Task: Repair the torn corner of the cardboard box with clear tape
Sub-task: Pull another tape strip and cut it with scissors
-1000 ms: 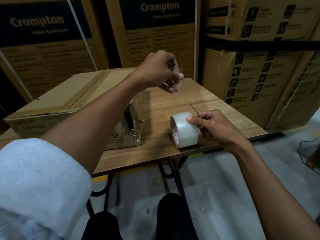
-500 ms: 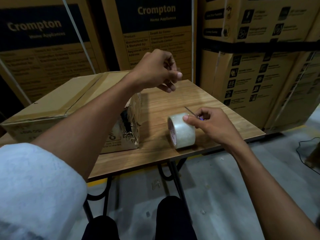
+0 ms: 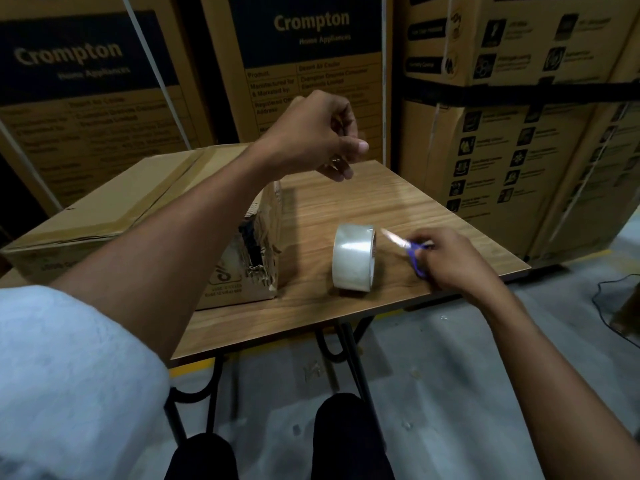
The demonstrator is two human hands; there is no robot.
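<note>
Down low, knees [image 3: 277, 448]: two dark trouser legs sat at the bottom edge, over the grey floor [image 3: 450, 375].
Sleeve [image 3: 69, 375]: pale and rolled up on the left arm, filling the bottom left.
Table [image 3: 346, 317]: wood-grain top on black legs, its near edge just beyond the knees.
Right hand [image 3: 453, 261]: there it was at the table's right side, fingers curled tight round a pair of purple handles.
Scissors [image 3: 414, 252]: that was what it gripped, with the blades blurred and pointing left. Whether they were apart, could not tell.
Tape roll [image 3: 353, 258]: clear, stood on edge on the table, the scissor tip just beside its upper rim, and neither hand on it.
Torn corner [image 3: 258, 251]: ragged, crumpled card with a dark gap, facing the roll close by on its right.
Cardboard box [image 3: 114, 206]: flat on the table's left half, carrying that tear on its near right corner.
Left hand [image 3: 311, 140]: up in the air above the box's far right corner, fingers curled in, thumb tip pressed to forefinger like a pinch. There was a faint pale glint at the tips, but whether any tape was in there, could not tell.
Cartons [image 3: 311, 46]: big stacked ones behind, printed "Crompton Home Appliances".
</note>
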